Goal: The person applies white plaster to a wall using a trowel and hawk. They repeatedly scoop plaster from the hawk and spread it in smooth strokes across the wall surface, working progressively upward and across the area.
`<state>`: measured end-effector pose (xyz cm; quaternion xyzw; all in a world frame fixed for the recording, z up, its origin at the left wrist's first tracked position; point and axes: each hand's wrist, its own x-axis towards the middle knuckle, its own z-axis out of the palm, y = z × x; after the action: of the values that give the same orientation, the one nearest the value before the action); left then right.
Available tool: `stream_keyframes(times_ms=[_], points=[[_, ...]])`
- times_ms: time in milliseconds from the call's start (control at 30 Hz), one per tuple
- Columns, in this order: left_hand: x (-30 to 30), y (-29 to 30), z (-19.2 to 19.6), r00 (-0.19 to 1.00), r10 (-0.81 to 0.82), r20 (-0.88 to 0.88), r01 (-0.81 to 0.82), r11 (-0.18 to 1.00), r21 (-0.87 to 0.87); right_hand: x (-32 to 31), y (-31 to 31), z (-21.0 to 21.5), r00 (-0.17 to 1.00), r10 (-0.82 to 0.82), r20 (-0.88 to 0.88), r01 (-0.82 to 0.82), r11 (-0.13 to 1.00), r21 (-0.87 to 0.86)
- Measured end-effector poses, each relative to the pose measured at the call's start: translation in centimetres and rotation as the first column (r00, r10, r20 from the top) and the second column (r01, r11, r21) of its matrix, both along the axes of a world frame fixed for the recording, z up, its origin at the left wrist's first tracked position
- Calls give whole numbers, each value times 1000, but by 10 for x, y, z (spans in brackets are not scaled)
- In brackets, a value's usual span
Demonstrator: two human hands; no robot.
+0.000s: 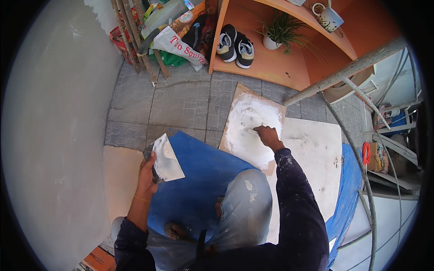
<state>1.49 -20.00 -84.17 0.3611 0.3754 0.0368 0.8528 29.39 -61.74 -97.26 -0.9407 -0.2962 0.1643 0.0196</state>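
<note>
My left hand is closed around the dark handle of a wide putty knife. Its pale blade is turned up and carries a smooth lump of white putty. My right hand reaches forward over a brown board coated with white putty. The fingers of that hand are bent together, low over the putty or touching it; whatever they hold, if anything, cannot be made out. Shallow ridges and a greyish patch mark the putty around the fingertips.
A blue sheet lies under my feet, a whitish board to the right. Metal scaffold poles slant across the right side. Ahead stands an orange shelf with black shoes and a potted plant. A grey wall rises left.
</note>
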Motion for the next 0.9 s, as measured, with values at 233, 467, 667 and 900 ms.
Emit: stream_keyframes(times_ms=[233,467,667,900], points=[[80,-73,-18,993,-110,-49,112,992,51,-29,-34,64,781,-305,-545,589,650,480],[132,-129,-36,994,-105,22,105,995,-3,-21,-13,51,945,-192,266,96,937,336],[88,-112,-39,999,-31,-22,30,999,-42,-44,43,-44,853,-104,512,155,986,-57],[33,-68,-26,999,37,-38,-36,999,29,-51,20,-13,980,-103,170,121,987,-102]])
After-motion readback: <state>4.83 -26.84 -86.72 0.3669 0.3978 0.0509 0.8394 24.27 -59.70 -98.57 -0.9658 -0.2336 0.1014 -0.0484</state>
